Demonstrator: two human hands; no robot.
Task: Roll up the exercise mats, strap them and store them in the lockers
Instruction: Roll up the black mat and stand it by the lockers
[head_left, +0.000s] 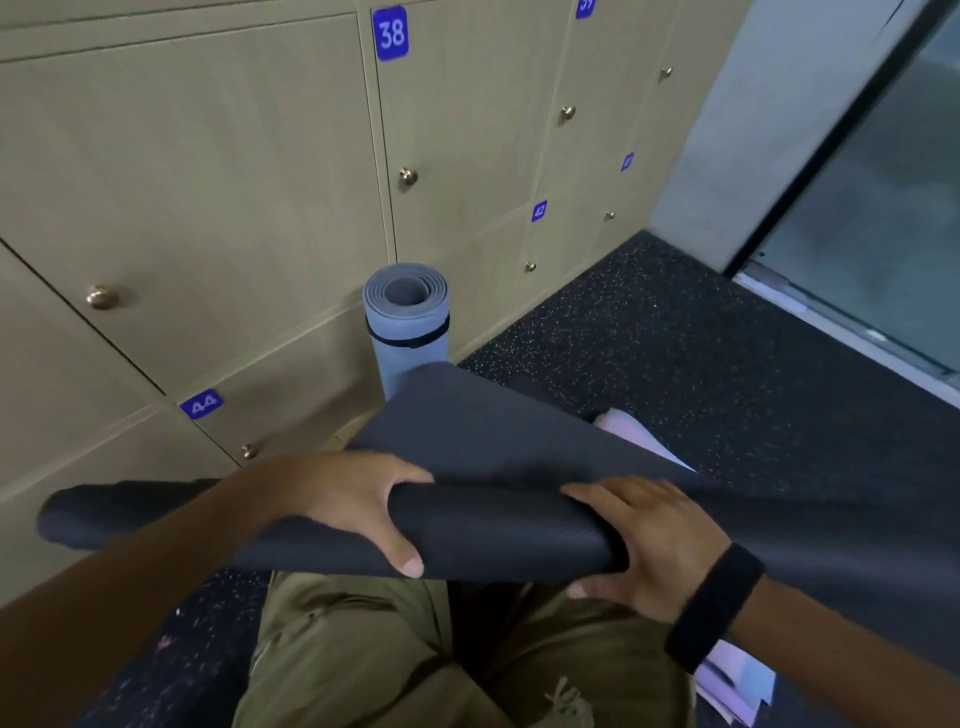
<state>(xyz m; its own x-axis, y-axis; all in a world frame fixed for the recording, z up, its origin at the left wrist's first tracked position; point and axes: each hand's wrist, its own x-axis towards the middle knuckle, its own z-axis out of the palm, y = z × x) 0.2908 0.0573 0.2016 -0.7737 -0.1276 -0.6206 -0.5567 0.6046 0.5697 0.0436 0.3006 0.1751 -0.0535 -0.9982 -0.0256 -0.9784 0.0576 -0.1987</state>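
Observation:
A dark grey exercise mat (498, 530) lies partly rolled across my lap, its loose flap lifting up toward the lockers. My left hand (358, 504) grips the roll near its middle, thumb underneath. My right hand (639, 540), with a black band on its wrist, holds the roll a little to the right, fingers curled over the top. A blue mat (408, 322), rolled and held by a black strap, stands upright against the beige lockers (208, 171).
Locker doors numbered 38 (390, 33), 42 and 44 (201, 404) are all closed, with small brass knobs. Black speckled floor (675, 353) stretches to the right toward a glass wall. A pale pink mat (634, 436) lies on the floor behind the dark one.

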